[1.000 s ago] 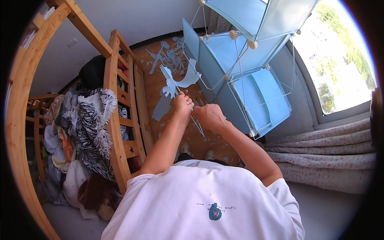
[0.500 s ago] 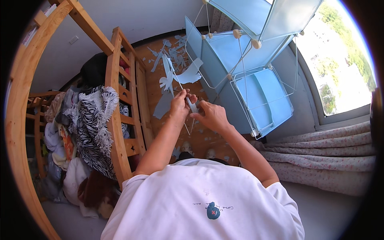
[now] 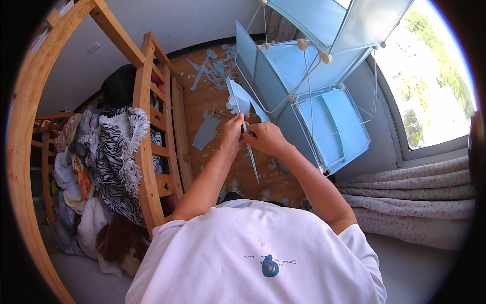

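A torn, pale blue plastic sheet (image 3: 240,100) stands out beyond my hands, its edges ragged and curled. My left hand (image 3: 233,134) is closed round the narrow part of it, along a thin white rod (image 3: 253,164) that sticks out below toward my body. Close against it, my right hand (image 3: 267,138) pinches the same strip with bent fingers. The fingers hide where sheet and rod meet.
Torn plastic scraps (image 3: 215,68) litter the wooden floor (image 3: 195,109), with one larger piece (image 3: 206,133) at left. A light blue wire-framed cube shelf (image 3: 331,126) stands at right, near the window (image 3: 420,91) and curtain (image 3: 405,195). A wooden bunk bed (image 3: 147,137) holding piled clothes borders the left.
The torn sheet and rod have swung round, the far end to the right. My hands have come closer together, and the rod's near end now points to the lower right.
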`<state>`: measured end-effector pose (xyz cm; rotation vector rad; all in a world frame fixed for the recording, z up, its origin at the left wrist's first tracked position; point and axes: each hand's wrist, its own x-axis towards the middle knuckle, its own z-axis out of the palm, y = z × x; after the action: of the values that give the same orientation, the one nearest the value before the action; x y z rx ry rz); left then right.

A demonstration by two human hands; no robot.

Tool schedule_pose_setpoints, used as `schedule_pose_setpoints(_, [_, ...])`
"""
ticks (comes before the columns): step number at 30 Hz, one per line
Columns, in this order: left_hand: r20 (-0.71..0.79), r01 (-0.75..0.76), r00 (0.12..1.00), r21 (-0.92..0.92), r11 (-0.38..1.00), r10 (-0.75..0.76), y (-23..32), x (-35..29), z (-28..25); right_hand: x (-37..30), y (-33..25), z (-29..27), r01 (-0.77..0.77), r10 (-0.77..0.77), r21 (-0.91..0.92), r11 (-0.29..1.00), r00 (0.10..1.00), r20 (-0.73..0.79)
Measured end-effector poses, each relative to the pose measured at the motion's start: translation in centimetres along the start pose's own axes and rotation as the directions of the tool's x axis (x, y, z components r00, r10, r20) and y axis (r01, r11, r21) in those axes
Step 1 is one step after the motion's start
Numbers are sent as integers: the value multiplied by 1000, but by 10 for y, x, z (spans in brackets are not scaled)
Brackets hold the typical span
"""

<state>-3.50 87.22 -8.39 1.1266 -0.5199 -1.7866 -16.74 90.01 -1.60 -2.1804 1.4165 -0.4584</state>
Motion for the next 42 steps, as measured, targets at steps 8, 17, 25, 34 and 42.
schedule_pose_setpoints(8, [98, 15, 995, -46, 999, -11, -2, -6, 1, -5, 14, 2, -80, 73, 91, 993, 995, 71])
schedule_pose_setpoints(17, [94, 276, 958, -559, 782, -271, 18, 15, 5, -13, 4, 14, 292, -308, -100, 951, 914, -263])
schedule_pose_setpoints(25, [-19, 175, 959, -745, 643, -283, 52, 49, -31, -39, -3, 11, 306, -319, -104, 946, 937, -140])
schedule_pose_setpoints(34, [60, 161, 987, -483, 861, -151, 43, 29, -3, -39, 22, 22, -52, 50, -4, 999, 978, -204])
schedule_pose_setpoints(42, [8, 157, 986, -374, 914, -166, 20, 18, 2, -29, 2, 2, -154, 146, -18, 988, 964, -221])
